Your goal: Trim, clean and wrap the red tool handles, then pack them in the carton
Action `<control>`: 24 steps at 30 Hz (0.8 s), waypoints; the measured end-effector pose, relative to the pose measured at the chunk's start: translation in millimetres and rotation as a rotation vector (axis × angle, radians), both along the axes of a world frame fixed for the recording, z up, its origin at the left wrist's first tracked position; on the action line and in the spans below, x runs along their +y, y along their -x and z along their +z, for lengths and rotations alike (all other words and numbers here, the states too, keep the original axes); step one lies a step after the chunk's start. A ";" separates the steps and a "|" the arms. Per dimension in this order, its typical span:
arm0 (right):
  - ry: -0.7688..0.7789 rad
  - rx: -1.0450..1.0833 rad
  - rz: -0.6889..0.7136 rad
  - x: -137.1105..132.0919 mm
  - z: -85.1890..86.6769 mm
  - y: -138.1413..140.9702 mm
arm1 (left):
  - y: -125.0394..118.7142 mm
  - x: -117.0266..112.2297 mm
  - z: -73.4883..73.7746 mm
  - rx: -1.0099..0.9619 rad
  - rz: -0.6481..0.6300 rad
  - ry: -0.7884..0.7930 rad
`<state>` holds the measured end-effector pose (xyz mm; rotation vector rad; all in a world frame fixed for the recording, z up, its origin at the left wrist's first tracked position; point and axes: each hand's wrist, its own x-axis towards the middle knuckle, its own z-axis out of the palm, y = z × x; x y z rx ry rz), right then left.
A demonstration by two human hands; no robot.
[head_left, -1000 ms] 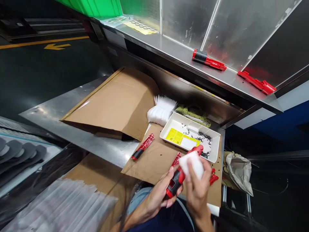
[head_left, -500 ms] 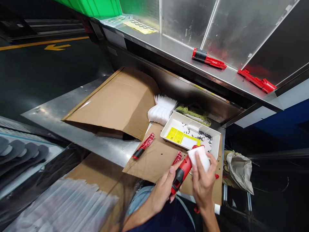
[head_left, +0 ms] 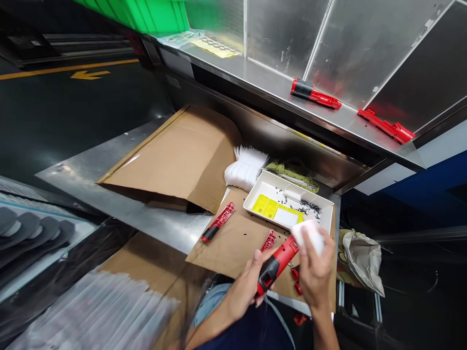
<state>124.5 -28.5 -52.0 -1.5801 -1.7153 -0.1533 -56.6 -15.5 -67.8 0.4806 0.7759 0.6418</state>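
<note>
From where I'm standing, the work at this moment is on a red-and-black tool housing [head_left: 276, 265], held up over the bench rather than set down on it, with a white block [head_left: 309, 236] brought to its red end. The person's left hand [head_left: 245, 287] is closed around the black grip, fingers curled under and thumb along the top. The right hand [head_left: 316, 272] is nearly closed as well, its fingers wrapped around the white block, which sits at or against the red nose of the housing; how firmly the two meet is hard to tell from here. Just beyond the hands, a small red part [head_left: 269, 240] lies on a cardboard sheet [head_left: 233, 245], with a few more red pieces [head_left: 295, 281] beside the right hand. A second red-and-black housing [head_left: 218, 222] lies further left on the same sheet. A white plastic tray [head_left: 288, 183] holds black screws [head_left: 310, 206] and a yellow label sheet [head_left: 270, 207], and a stack of white pieces [head_left: 245, 170] stands behind it. Two more red parts, [head_left: 315, 95] and [head_left: 386, 126], rest on the steel shelf [head_left: 255, 63] above.
</note>
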 end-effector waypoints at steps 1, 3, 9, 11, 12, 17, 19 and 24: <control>-0.025 0.052 -0.070 3.6 2.1 -9.7 | -1.7 1.7 4.3 -0.014 -0.020 0.020; -0.064 0.166 -0.142 7.5 5.6 -28.0 | -2.7 6.5 13.6 -0.086 -0.064 0.093; -0.024 0.183 -0.035 -2.0 4.8 -39.2 | 2.6 16.6 26.9 -0.272 -0.104 0.203; -0.054 0.133 0.006 -5.6 5.3 -29.0 | 2.0 16.3 26.8 -0.275 -0.098 0.202; -0.064 0.104 0.035 -7.1 6.3 -22.5 | 1.2 15.7 26.7 -0.270 -0.091 0.200; 0.001 -0.029 0.289 -11.2 11.9 5.4 | -2.7 13.0 27.0 -0.218 -0.042 0.211; -0.016 -0.036 0.205 -9.7 11.4 8.7 | -3.5 12.4 26.7 -0.193 -0.050 0.206; -0.034 -0.054 0.122 -7.2 3.5 14.3 | -6.7 11.0 18.7 -0.085 -0.055 0.132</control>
